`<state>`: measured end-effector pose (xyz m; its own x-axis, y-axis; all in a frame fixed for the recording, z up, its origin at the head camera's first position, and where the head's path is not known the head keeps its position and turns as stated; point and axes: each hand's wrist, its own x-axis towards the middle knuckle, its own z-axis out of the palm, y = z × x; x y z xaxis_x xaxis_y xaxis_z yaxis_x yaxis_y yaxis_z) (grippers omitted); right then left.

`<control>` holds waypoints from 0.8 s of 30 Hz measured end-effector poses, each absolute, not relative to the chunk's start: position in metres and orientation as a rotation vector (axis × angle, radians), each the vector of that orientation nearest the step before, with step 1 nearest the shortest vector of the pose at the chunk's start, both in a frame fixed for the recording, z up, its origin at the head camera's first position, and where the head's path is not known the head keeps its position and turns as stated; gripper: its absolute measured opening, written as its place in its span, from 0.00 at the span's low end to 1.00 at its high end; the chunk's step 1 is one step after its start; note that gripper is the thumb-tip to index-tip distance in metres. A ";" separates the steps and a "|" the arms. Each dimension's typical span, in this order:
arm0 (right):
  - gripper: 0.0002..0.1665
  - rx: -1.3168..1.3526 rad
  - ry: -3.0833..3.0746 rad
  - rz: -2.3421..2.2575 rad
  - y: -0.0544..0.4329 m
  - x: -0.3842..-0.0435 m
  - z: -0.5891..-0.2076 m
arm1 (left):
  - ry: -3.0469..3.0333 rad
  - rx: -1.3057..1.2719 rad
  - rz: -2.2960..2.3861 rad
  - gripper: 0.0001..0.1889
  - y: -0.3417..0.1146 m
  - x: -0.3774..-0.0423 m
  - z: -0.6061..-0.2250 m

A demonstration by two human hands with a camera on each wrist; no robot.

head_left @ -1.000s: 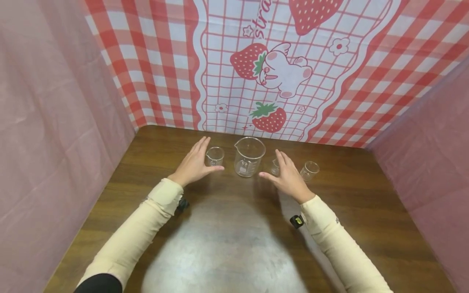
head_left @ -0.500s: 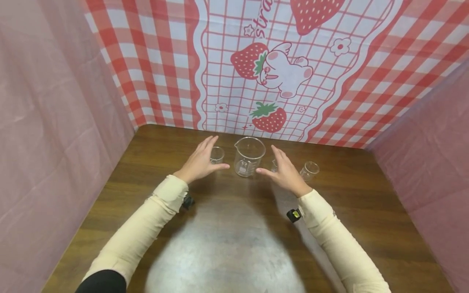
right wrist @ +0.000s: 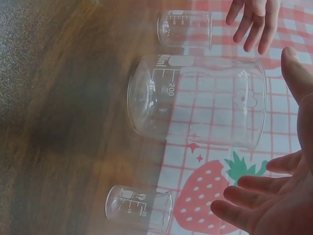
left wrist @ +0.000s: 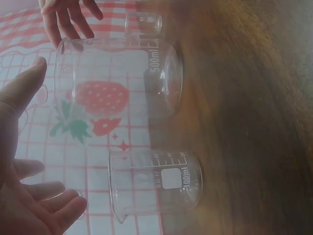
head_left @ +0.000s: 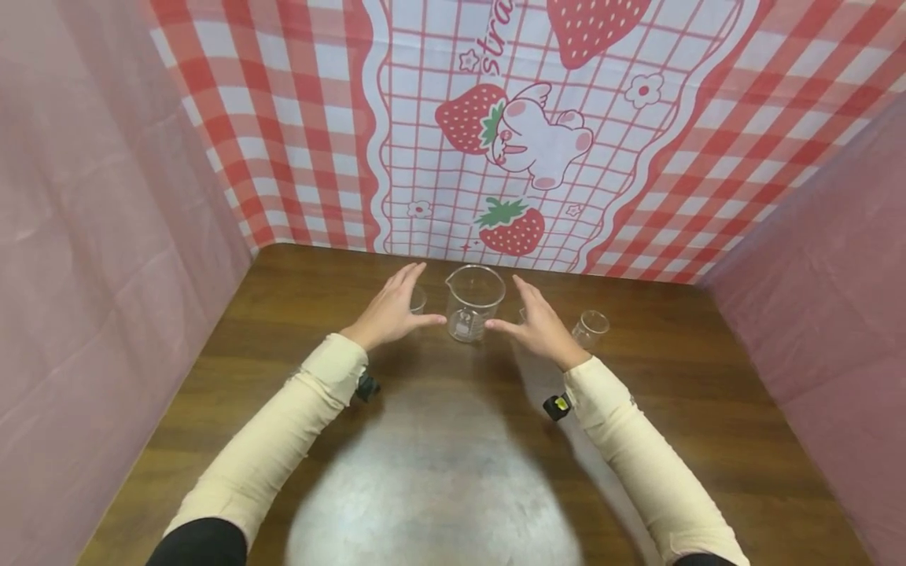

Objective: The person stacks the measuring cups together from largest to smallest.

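A large clear glass beaker (head_left: 476, 303), marked 500ml in the left wrist view, stands upright on the table between my two hands. My left hand (head_left: 388, 313) is held to its left, fingers extended and thumb pointing toward the glass. On the other side my right hand (head_left: 539, 324) mirrors it, with the thumb tip overlapping the beaker's lower right in the head view. Neither hand grips anything. Partly hidden behind my left hand is a 100ml beaker (left wrist: 154, 181). A smaller beaker (right wrist: 139, 204) is mostly covered by my right hand in the head view.
Another small beaker (head_left: 591, 328) stands right of my right hand. The wooden table (head_left: 432, 464) meets a red-and-white strawberry cloth (head_left: 311, 157) at its back edge. Pink curtains (head_left: 92, 236) hang at both sides.
Both hands have moved inward, closer to the large beaker. My left hand now covers more of the 100ml beaker. The beakers stay standing; the head view has shifted slightly.
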<state>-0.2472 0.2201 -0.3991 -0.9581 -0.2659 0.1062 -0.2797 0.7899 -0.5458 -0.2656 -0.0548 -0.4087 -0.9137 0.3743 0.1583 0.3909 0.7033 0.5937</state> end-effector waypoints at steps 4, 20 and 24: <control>0.62 0.446 -2.944 0.907 0.218 -0.250 -0.399 | -2.881 -0.658 -1.009 0.57 -0.053 -0.268 -0.405; 0.61 0.458 -2.942 0.955 0.211 -0.259 -0.403 | -2.876 -0.624 -1.103 0.55 -0.033 -0.279 -0.411; 0.61 0.449 -2.928 0.964 0.209 -0.262 -0.404 | -2.884 -0.620 -1.105 0.55 -0.031 -0.281 -0.411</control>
